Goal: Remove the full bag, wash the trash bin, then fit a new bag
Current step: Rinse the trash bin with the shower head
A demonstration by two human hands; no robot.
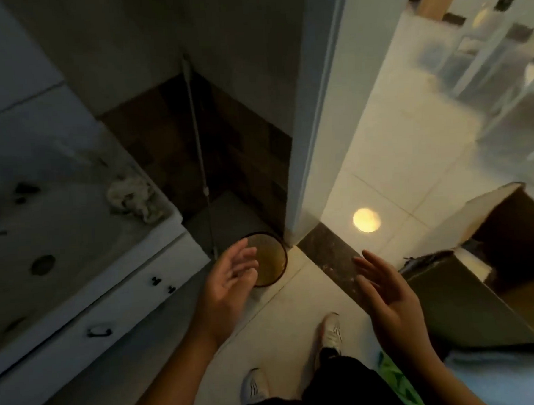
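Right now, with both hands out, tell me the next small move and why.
Probably lower both hands onto the rim of the round bin on the floor. The left hand hovers open just over its near edge, the right hand is open and apart to the side, and neither holds anything yet.

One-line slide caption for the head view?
Both open hands, left and right, reach toward the round bin by the door frame.
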